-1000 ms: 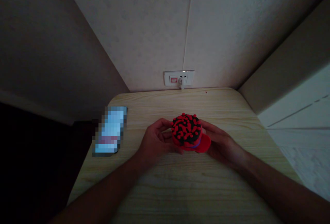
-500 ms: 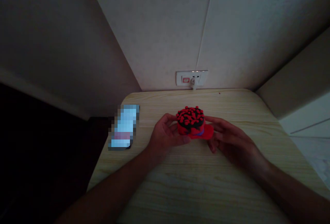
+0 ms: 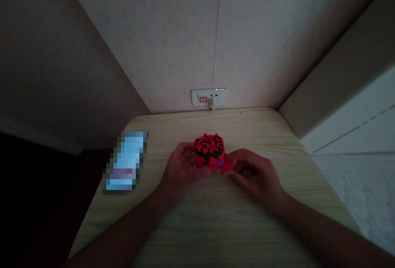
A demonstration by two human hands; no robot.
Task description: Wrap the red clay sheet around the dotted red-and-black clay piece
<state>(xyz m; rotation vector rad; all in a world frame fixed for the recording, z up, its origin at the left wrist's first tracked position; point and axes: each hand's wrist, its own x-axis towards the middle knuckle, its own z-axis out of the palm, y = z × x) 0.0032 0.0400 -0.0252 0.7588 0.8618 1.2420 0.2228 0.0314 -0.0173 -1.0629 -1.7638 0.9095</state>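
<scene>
A small red and black cap [image 3: 209, 153], which looks made of modelling clay, is between my hands over the wooden table. Red bits and beads dot its black top, a purple strip runs along its front, and a flat red brim points right. My left hand [image 3: 182, 167] is wrapped round the cap's left side, its thumb along the lower front edge. With index finger and thumb, my right hand [image 3: 259, 173] pinches the brim at the right end. Whether the underside touches the table cannot be seen.
A phone [image 3: 127, 159] with a lit, blurred screen lies at the table's left edge. Behind the table [image 3: 191, 218], a wall socket [image 3: 203, 98] holds a white plug [image 3: 212, 102]. A pale panel stands on the right.
My right hand has shifted from open fingers beside and behind the brim to a pinch on it. My left hand keeps its hold. The whole view has swung to the right.
</scene>
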